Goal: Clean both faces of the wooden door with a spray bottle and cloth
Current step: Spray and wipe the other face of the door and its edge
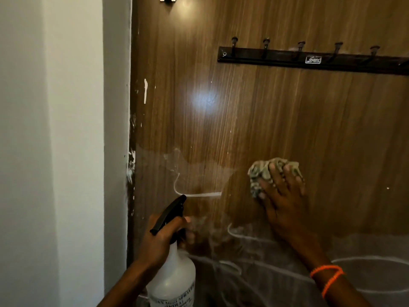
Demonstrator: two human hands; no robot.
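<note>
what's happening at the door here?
A person is cleaning the wooden door. The right hand presses a bunched cloth flat against the panel, below the hook rail. The left hand grips the spray bottle, nozzle aimed at the door. White chalk-like lines and a hazy film remain on the lower area.

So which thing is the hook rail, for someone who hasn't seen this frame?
Start at the wooden door filling the right of the view. High on it, above the right hand and cloth, runs a dark horizontal rail. Its row of upturned pegs and small white label set it apart.
</note>
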